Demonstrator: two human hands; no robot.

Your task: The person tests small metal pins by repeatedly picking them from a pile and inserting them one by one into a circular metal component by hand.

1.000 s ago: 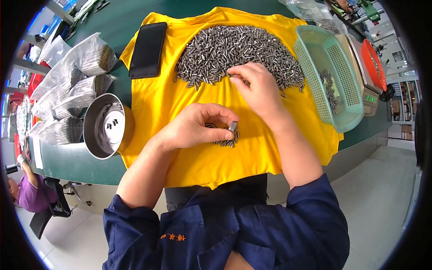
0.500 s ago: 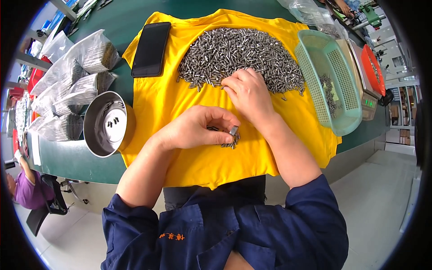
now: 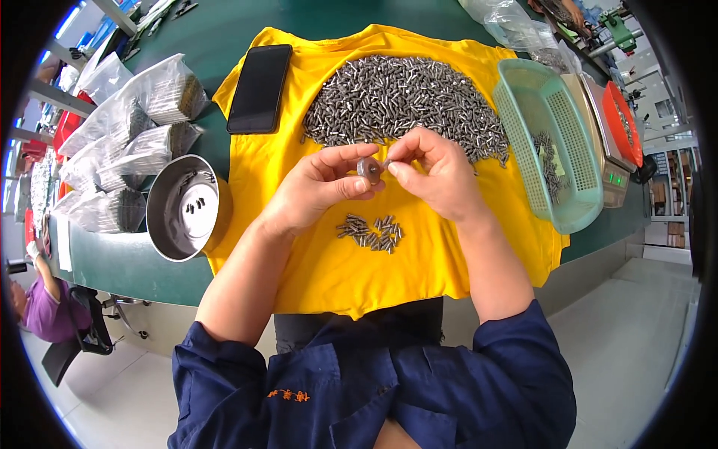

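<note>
Left of the yellow cloth (image 3: pixel 441 262), at the far edge of view, sits a person in purple (image 3: pixel 52 310). Nearer the cloth lie clear plastic bags (image 3: pixel 112 153) packed with metal pins. A round steel bowl (image 3: pixel 224 213), with a few small pins inside, stands by the cloth's left edge; a black smartphone (image 3: pixel 259 90) lies on its upper-left corner. Above the cloth's middle, the left hand (image 3: pixel 307 187) is half curled, thumb and fingers gripping a round metal disc (image 3: pixel 366 170). A small cluster of metal pins (image 3: pixel 372 233) lies on the cloth below, a large heap of metal pins (image 3: pixel 404 97) on its upper part. The right hand (image 3: pixel 437 176) has thumb and forefinger nearly closed on what looks like a single pin (image 3: pixel 385 164), beside the disc. A pale-green perforated basket (image 3: pixel 582 215) overlaps the cloth's right edge; beyond stands a digital scale (image 3: pixel 615 181) bearing a red tray (image 3: pixel 634 153).
</note>
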